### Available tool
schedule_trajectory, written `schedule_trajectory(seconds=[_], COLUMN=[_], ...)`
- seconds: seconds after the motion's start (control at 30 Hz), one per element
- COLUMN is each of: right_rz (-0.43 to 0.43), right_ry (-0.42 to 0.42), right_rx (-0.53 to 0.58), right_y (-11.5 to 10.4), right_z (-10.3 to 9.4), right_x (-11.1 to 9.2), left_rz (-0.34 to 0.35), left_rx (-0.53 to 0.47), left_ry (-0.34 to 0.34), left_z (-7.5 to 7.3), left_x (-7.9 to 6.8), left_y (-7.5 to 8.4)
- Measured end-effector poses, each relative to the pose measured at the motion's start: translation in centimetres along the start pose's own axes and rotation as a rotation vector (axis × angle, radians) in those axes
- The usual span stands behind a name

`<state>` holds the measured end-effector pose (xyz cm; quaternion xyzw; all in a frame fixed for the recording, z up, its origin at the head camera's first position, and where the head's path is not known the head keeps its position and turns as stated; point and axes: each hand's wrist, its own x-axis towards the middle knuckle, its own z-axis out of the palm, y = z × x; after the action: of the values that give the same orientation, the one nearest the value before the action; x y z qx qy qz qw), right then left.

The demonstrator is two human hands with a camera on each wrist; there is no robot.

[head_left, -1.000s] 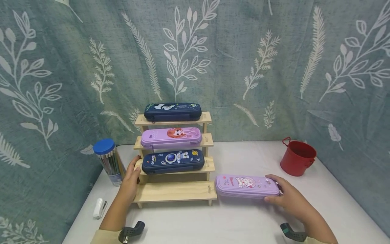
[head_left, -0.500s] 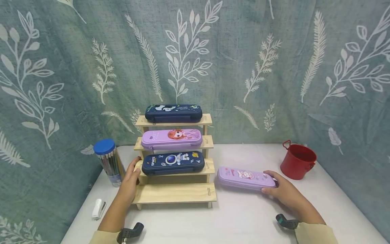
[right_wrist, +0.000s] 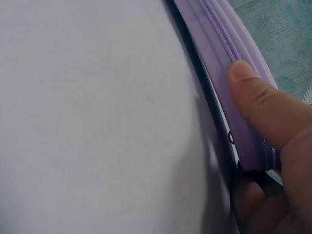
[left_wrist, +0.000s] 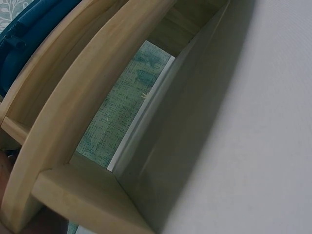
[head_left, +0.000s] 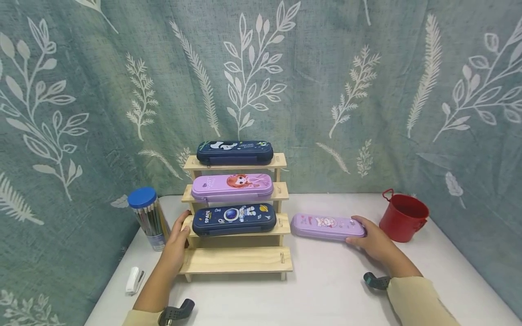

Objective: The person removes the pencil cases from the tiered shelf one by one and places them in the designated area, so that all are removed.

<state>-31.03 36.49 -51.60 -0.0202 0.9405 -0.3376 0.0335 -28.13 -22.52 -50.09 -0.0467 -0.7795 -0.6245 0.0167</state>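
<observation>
My right hand (head_left: 372, 240) grips the right end of a lilac pencil case (head_left: 328, 228) with a cartoon character on its lid. In the right wrist view the thumb (right_wrist: 263, 102) presses the zipped side. The case lies level, just right of a four-step wooden shelf (head_left: 236, 260). My left hand (head_left: 176, 240) holds the shelf's left side; most of its fingers are hidden behind it. On the steps lie a navy astronaut pencil case (head_left: 234, 219), a pink one with a red-haired girl (head_left: 232, 186) and, on top, a navy panda one (head_left: 235, 152).
At the left stand a tub of pencils with a blue lid (head_left: 142, 198) and a white stapler (head_left: 133, 280). A red metal bucket (head_left: 403, 218) is right of my right hand. A leaf-patterned curtain (head_left: 310, 90) hangs behind the white table (head_left: 326, 294).
My right hand has moved the lilac pencil case away from me, from beside the bottom step to beside the step with the astronaut case. The left hand stays on the shelf.
</observation>
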Motion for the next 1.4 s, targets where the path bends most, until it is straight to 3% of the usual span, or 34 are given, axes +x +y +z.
schedule_trajectory(seconds=[0.43,0.83,1.23,1.33,1.4], right_rz=[0.009,0.160,0.188,0.193,0.223], right_ry=[0.003,0.092,0.130,0.121,0.089], right_rx=[0.007,0.127,0.139,0.167,0.251], right_y=[-0.1,0.1,0.1,0.0,-0.3], right_z=[0.3,0.8,1.4,1.4,1.2], right_x=[1.8,2.3,2.1,2.0,1.9], left_rz=[-0.008,-0.004,0.001,-0.007,-0.010], left_rx=[-0.005,-0.040,-0.041,-0.020,0.000], left_ry=[-0.006,0.008,-0.004,0.006,0.015], left_z=[-0.1,0.1,0.2,0.2,0.0], left_x=[-0.1,0.2,0.0,-0.1,-0.2], left_y=[-0.2,-0.2,-0.2,-0.1,0.0])
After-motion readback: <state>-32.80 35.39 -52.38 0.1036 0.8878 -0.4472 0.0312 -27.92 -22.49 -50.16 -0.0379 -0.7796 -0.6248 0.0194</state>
